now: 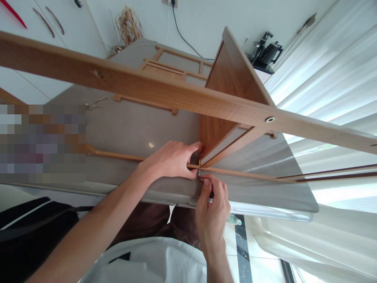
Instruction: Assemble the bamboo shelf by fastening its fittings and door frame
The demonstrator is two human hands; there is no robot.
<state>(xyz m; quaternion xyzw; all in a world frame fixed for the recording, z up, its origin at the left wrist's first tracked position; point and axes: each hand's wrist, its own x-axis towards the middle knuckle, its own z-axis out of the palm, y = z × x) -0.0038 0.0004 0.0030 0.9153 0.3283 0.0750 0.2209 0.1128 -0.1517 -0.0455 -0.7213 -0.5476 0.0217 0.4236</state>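
A wooden frame stands on the covered table, with a broad upper beam [165,93] crossing in front and a thin lower rail [244,172] running near the table's front edge. A wooden panel [225,74] stands upright between them. My left hand [173,159] is closed around the lower rail where it meets the panel's bottom corner, fingers on both sides. Just below that joint my right hand [213,204] pinches a small bent metal Allen key [199,173], its tip at the rail. The rest of the key is hidden by my fingers.
Other wooden frame pieces [165,68] lie at the back of the grey table [123,129]. Dried twigs [97,105] lie at the left, near a blurred-out area. A black kettle [269,53] stands at the back right beside white curtains [332,78].
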